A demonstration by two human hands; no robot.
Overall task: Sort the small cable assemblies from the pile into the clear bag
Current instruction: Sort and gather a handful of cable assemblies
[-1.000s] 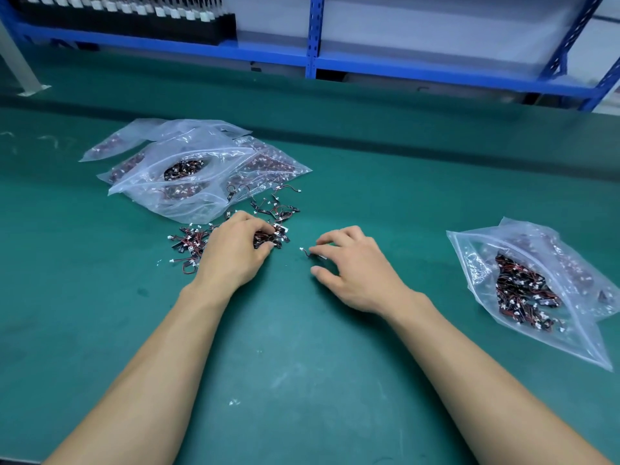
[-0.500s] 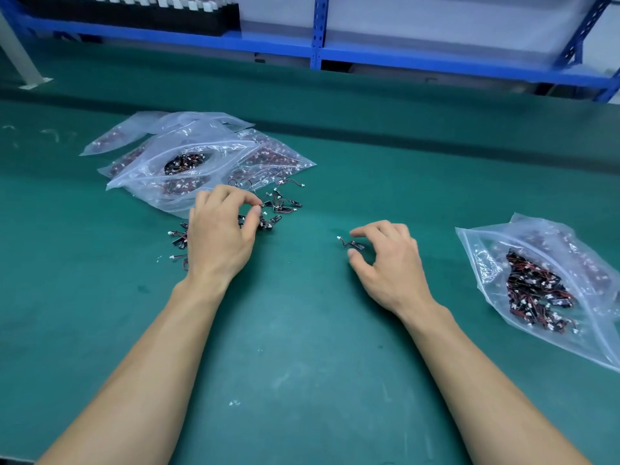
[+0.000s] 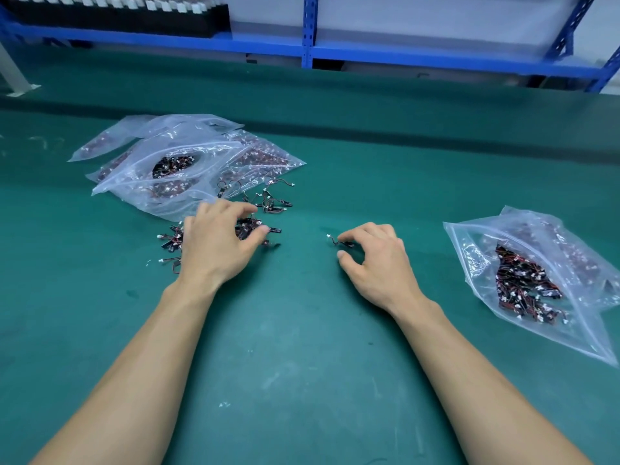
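A loose pile of small cable assemblies, black and red wires with white plugs, lies on the green mat left of centre. My left hand sits on the pile with fingers curled over some of the cables; part of the pile is hidden under it. My right hand is to the right of the pile, its fingertips pinching a single cable assembly against the mat. A clear bag partly filled with cables lies open at the right.
A heap of clear zip bags holding more cables lies behind the pile at the left. A blue metal shelf frame runs along the back. A white table leg stands at the far left.
My right hand has slid rightwards away from the pile, dragging one cable with it. My left hand has shifted slightly over the pile and spread its fingers a little.
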